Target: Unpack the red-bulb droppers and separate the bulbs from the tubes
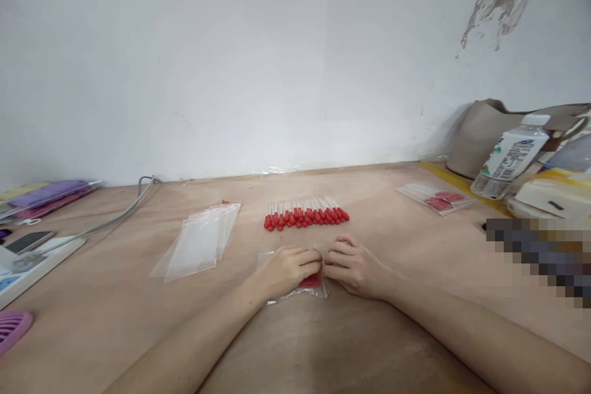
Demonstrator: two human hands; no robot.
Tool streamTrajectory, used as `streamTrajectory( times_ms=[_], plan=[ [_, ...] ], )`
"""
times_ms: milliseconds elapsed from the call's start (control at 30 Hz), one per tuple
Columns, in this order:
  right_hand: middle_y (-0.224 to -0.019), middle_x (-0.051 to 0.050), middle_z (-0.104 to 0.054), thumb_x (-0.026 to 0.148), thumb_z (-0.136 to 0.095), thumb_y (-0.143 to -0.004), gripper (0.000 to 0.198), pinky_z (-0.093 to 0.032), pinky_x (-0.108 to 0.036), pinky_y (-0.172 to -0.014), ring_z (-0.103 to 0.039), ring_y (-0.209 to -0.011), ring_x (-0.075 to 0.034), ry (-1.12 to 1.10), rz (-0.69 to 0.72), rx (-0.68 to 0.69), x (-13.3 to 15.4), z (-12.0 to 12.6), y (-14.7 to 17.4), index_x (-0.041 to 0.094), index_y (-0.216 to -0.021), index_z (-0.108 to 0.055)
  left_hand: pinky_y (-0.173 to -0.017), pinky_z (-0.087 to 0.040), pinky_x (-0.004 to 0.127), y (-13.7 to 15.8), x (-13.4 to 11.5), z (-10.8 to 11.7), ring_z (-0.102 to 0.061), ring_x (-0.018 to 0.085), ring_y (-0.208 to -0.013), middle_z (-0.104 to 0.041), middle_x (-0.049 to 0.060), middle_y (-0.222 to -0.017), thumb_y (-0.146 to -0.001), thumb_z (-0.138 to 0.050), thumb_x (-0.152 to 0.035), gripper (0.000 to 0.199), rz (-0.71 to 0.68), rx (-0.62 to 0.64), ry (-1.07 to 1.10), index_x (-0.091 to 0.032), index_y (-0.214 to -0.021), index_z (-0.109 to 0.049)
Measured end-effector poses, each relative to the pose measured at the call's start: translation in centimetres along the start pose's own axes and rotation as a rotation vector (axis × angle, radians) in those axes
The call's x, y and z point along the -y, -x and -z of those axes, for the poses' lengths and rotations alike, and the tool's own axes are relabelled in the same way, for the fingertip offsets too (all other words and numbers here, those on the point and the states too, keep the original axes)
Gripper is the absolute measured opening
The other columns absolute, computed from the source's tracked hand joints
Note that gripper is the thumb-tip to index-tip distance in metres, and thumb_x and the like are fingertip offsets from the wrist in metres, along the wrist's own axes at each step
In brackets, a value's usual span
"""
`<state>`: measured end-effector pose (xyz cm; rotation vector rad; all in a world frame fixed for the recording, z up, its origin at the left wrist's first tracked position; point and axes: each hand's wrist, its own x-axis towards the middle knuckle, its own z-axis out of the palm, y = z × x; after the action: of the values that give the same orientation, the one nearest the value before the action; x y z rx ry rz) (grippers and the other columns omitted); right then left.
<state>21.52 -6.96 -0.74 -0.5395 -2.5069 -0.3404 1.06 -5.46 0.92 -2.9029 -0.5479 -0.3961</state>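
A small clear plastic bag (324, 288) with something red (310, 281) inside lies flat in front of me. My left hand (289, 271) rests over it, fingers curled and closed on the bag near its right edge. At that same edge my right hand (357, 268) has its fingers bent and pressed together on the bag; the fingertips are mostly hidden. Just beyond both hands is a row of thin pale sticks with red bulb ends (305, 218), the ends pointing towards me.
Flat clear zip bags (198, 240) are fanned out at left. A bag with red pieces (436, 198) lies at right, near a bottle (510, 157) and a grey-brown bag (475, 135). A power strip (50, 258), phone (30, 242) and purple object (13, 327) line the left side.
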Motion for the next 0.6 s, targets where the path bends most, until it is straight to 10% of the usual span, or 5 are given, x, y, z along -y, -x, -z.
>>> streamTrajectory(
  times_ms=[400, 600],
  plan=[
    [-0.089, -0.003, -0.062, 0.013, -0.037, -0.085, 0.022, -0.03, -0.035, -0.083, -0.046, -0.095, -0.017, -0.059, 0.007, 0.126, -0.1, 0.7, -0.2, 0.021, -0.082, -0.057, -0.086, -0.045, 0.028, 0.8, 1.0, 1.9, -0.054, 0.016, -0.103, -0.056, 0.007, -0.109, -0.093, -0.026, -0.019, 0.027, -0.006, 0.006, 0.0, -0.016, -0.097, -0.053],
    [-0.077, -0.003, -0.061, 0.025, -0.039, -0.086, 0.019, -0.034, -0.034, -0.074, -0.049, -0.08, -0.018, -0.253, -0.334, 0.147, 0.2, 1.6, -0.7, 0.021, -0.081, -0.058, -0.083, -0.046, 0.032, 1.5, 1.7, 2.9, -0.056, 0.018, -0.1, -0.056, 0.006, -0.113, -0.093, -0.023, -0.019, 0.032, 0.117, -0.079, 0.039, -0.019, -0.108, -0.051]
  ],
)
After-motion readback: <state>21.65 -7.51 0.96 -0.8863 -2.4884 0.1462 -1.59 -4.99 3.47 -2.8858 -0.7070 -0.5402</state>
